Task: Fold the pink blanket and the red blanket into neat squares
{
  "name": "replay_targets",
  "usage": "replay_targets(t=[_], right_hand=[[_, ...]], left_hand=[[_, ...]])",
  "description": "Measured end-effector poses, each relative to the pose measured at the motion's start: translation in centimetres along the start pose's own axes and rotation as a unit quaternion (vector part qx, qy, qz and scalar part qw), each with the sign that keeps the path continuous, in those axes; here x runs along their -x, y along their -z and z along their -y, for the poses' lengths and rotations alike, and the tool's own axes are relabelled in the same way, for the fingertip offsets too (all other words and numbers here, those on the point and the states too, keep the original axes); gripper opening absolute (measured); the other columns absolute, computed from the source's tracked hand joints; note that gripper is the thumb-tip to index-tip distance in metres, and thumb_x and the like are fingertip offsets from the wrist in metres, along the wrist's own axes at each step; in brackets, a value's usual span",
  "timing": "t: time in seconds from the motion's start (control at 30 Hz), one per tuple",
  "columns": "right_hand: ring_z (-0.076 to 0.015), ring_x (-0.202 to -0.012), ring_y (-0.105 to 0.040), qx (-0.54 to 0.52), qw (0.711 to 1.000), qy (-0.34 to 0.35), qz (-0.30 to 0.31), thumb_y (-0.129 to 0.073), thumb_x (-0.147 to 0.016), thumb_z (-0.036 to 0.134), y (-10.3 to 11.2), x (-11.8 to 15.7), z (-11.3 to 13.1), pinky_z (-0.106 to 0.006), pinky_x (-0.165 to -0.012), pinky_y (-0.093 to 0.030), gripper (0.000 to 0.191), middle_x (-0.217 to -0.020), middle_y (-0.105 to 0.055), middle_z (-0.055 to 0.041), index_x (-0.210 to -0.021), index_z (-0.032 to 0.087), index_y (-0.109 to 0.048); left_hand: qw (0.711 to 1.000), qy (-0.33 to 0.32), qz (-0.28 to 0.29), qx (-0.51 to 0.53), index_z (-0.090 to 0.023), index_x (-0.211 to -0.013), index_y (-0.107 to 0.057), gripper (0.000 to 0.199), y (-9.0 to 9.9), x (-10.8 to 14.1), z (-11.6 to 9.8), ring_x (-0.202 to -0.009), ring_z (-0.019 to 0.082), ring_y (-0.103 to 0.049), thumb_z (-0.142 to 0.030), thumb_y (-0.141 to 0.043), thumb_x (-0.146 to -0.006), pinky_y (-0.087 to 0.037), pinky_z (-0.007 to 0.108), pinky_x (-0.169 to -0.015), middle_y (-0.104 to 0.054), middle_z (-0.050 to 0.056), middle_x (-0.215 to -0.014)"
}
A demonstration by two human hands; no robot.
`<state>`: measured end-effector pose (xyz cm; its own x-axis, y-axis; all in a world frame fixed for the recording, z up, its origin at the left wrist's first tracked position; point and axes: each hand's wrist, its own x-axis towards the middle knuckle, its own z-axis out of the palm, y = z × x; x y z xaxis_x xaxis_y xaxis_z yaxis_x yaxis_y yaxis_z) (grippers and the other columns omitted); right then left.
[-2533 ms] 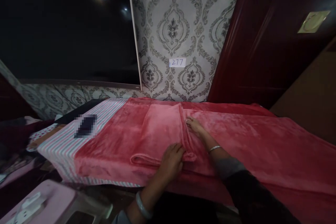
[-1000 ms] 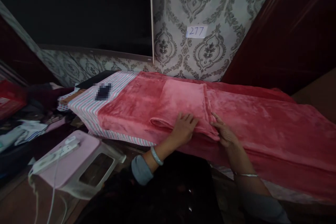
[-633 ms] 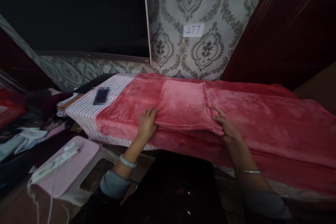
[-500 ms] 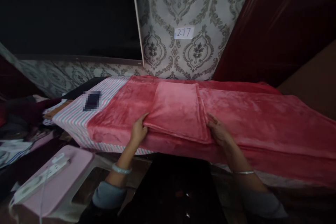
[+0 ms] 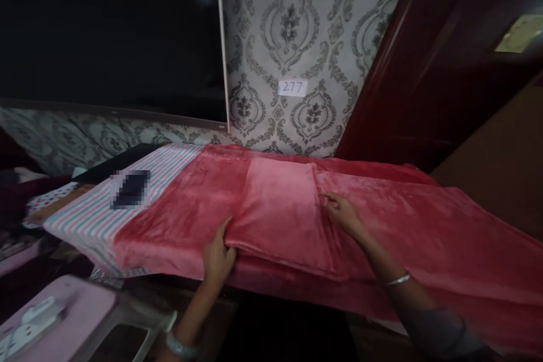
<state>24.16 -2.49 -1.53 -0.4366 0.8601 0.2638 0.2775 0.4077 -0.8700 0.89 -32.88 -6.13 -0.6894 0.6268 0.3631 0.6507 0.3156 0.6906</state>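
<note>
A red-pink plush blanket [image 5: 186,201] lies over a long flat surface, with a paler folded section [image 5: 280,209] on top near the middle. At that section's front left corner, my left hand [image 5: 217,257] is closed, the edge held between thumb and fingers. My right hand [image 5: 343,214] is at the right edge of the fold, fingers bent and closed on the fabric there. The fold lies mostly flat, with small creases by the right edge.
A striped cloth [image 5: 91,223] shows under the blanket at left, with a dark pixelated item [image 5: 131,188] on it. A pink-topped stool [image 5: 80,305] carries a white power strip [image 5: 31,328]. Behind are a large dark screen [image 5: 110,34] and a wall label [image 5: 292,87].
My right hand has moved back along the fold's right edge, toward the wall. The left hand stays at the front left corner. The view has tilted up, so everything sits lower.
</note>
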Motion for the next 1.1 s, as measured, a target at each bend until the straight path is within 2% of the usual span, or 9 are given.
replay_targets(t=[0.17, 0.37, 0.5, 0.6, 0.7, 0.77, 0.83, 0.97, 1.1], right_hand=[[-0.0277, -0.104, -0.069, 0.017, 0.996, 0.035, 0.078, -0.066, -0.067, 0.014, -6.1, -7.3, 3.2, -0.045, -0.104, -0.051, 0.029, -0.104, -0.077, -0.0043, -0.091, 0.026, -0.078], [-0.0287, -0.114, -0.065, 0.051, 0.986, 0.08, 0.134, -0.065, -0.069, 0.013, -14.6, -15.7, 6.0, -0.045, -0.11, -0.045, 0.029, -0.11, -0.076, -0.0047, -0.092, 0.025, -0.077], [-0.0278, -0.112, -0.065, 0.078, 0.978, 0.083, 0.176, -0.067, -0.072, 0.017, -18.4, -19.2, 6.3, -0.041, -0.106, -0.046, 0.018, -0.107, -0.076, -0.0062, -0.088, 0.023, -0.075], [-0.0233, -0.091, -0.066, 0.104, 0.967, 0.073, 0.221, -0.067, -0.075, 0.023, -19.6, -20.7, 6.0, -0.033, -0.087, -0.051, 0.004, -0.085, -0.073, -0.0046, -0.073, 0.02, -0.069], [-0.0161, -0.062, -0.055, 0.134, 0.954, 0.053, 0.264, -0.072, -0.073, 0.029, -19.8, -21.7, 5.6, -0.026, -0.062, -0.044, 0.026, -0.056, -0.056, 0.0022, -0.055, 0.019, -0.055], [-0.0122, -0.053, -0.044, 0.148, 0.948, 0.04, 0.279, -0.075, -0.07, 0.031, -19.8, -22.3, 5.7, -0.024, -0.054, -0.036, 0.035, -0.048, -0.044, 0.0056, -0.051, 0.02, -0.048], [-0.0107, -0.05, -0.039, 0.151, 0.949, 0.035, 0.273, -0.074, -0.071, 0.033, -20.0, -22.9, 6.0, -0.023, -0.051, -0.032, 0.035, -0.049, -0.042, 0.0066, -0.053, 0.02, -0.047], [-0.012, -0.053, -0.042, 0.143, 0.962, 0.043, 0.23, -0.061, -0.082, 0.042, -21.8, -23.3, 6.7, -0.023, -0.051, -0.034, 0.03, -0.055, -0.046, 0.0053, -0.064, 0.021, -0.05], [-0.0149, -0.061, -0.048, 0.172, 0.962, 0.073, 0.201, -0.059, -0.08, 0.038, -24.0, -21.7, 6.0, -0.025, -0.057, -0.039, 0.029, -0.056, -0.049, 0.003, -0.059, 0.021, -0.049]], left_hand=[[0.998, -0.024, -0.036, 0.04, -0.018, -0.133, -0.062, 0.072, -0.9, 0.8, 1.2, -0.09, 0.025, -0.075, -0.018, -0.047, -0.063, -0.06, 0.039, -0.083, -0.076, 0.008, -0.118], [0.996, -0.061, -0.05, 0.034, -0.019, -0.14, -0.057, 0.086, -1.4, 1.4, 2.5, -0.113, 0.027, -0.071, -0.013, -0.047, -0.054, -0.06, 0.04, -0.095, -0.072, 0.008, -0.129], [0.995, -0.092, -0.026, 0.038, -0.024, -0.142, -0.058, 0.088, -1.1, 1.5, 2.7, -0.115, 0.026, -0.07, -0.011, -0.047, -0.056, -0.058, 0.039, -0.099, -0.071, 0.005, -0.13], [0.993, -0.099, -0.029, 0.062, -0.025, -0.144, -0.057, 0.084, -1.2, 1.7, 2.6, -0.117, 0.024, -0.069, -0.01, -0.046, -0.061, -0.056, 0.037, -0.102, -0.07, 0.005, -0.133], [0.991, -0.098, -0.032, 0.088, -0.024, -0.147, -0.054, 0.074, -1.4, 2.1, 2.2, -0.123, 0.023, -0.065, -0.012, -0.046, -0.075, -0.052, 0.036, -0.108, -0.066, 0.006, -0.138], [0.99, -0.088, -0.038, 0.106, -0.025, -0.148, -0.054, 0.065, -1.3, 2.4, 1.9, -0.126, 0.024, -0.063, -0.019, -0.047, -0.084, -0.049, 0.035, -0.11, -0.065, 0.006, -0.14], [0.988, -0.059, -0.051, 0.135, -0.026, -0.147, -0.056, 0.057, -1.1, 2.5, 1.6, -0.127, 0.024, -0.063, -0.027, -0.048, -0.09, -0.049, 0.035, -0.111, -0.065, 0.007, -0.14], [0.978, 0.016, -0.083, 0.188, -0.025, -0.141, -0.062, 0.047, -0.9, 2.9, 1.6, -0.125, 0.024, -0.064, -0.034, -0.047, -0.097, -0.051, 0.036, -0.108, -0.068, 0.006, -0.136], [0.981, 0.004, -0.101, 0.168, -0.03, -0.139, -0.064, 0.044, -1.0, 4.3, 1.6, -0.125, 0.022, -0.064, -0.027, -0.045, -0.099, -0.05, 0.035, -0.109, -0.068, 0.005, -0.136]])
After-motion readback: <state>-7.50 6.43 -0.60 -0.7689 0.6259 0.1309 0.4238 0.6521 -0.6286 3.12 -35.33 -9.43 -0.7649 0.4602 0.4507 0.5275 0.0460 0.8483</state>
